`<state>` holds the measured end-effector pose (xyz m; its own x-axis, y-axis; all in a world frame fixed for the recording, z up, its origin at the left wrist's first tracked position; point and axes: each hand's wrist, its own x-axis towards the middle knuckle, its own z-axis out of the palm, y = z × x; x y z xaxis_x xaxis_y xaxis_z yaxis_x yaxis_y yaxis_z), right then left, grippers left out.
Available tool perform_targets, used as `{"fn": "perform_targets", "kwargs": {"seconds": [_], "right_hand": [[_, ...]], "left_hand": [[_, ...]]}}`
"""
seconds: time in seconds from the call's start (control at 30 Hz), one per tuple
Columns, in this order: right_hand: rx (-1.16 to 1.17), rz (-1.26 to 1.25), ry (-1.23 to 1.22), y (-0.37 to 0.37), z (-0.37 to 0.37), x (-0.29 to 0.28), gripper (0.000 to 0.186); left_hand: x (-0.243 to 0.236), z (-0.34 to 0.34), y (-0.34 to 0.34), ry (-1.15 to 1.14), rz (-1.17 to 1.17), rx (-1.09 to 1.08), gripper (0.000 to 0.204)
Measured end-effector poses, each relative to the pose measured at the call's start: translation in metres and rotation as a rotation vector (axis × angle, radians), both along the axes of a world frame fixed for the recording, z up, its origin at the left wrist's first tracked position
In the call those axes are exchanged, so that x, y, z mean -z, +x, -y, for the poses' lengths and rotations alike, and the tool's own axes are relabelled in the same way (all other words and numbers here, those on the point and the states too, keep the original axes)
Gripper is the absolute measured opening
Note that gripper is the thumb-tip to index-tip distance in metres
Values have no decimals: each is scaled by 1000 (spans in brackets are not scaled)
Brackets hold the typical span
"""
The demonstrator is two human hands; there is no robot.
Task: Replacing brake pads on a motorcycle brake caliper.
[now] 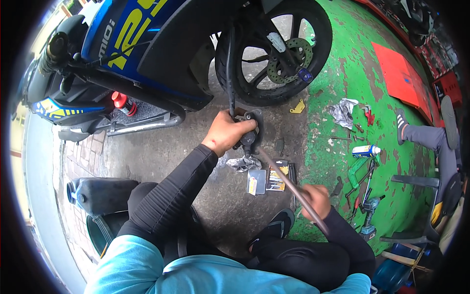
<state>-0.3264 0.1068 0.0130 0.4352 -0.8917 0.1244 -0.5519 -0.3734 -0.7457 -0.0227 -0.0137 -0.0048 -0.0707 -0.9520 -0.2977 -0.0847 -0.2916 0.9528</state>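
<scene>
In front of me a dark brake caliper [248, 139] hangs at the end of a black hose [231, 78] beside the motorcycle's front wheel. My left hand [226, 130] is closed around it, the thumb lying along its top. Gripped in my right hand [316, 202] is a long brownish metal bar [288, 180], slanting up and left. Its far tip is close to the caliper's lower right side; whether they touch I cannot tell. A crumpled silvery rag [244, 163] lies below the caliper. Above right, the brake disc [296, 58] sits on the wheel.
The motorcycle [122, 44] stands at upper left, a red bottle [123, 103] on its footboard. A small open tool case [278, 179] and yellow bracket [297, 106] lie nearby. Rightward are a spray can [365, 151], cordless driver [369, 220] and a seated person's leg [421, 136]. A dark jerrycan [105, 196] stands left.
</scene>
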Motion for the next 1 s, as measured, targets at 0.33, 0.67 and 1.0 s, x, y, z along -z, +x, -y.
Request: {"fn": "perform_targets", "kwargs": {"seconds": [0.33,0.67,1.0], "right_hand": [[125,-34,75,5,1,16,47],[115,-10,66,-7,0,2,32],[273,308,272,-21,-6,27,62]], "left_hand": [[1,5,2,28,-108,-64,37],[1,5,23,112,-192,53,40],[1,-3,24,184,-783,350,73]]}}
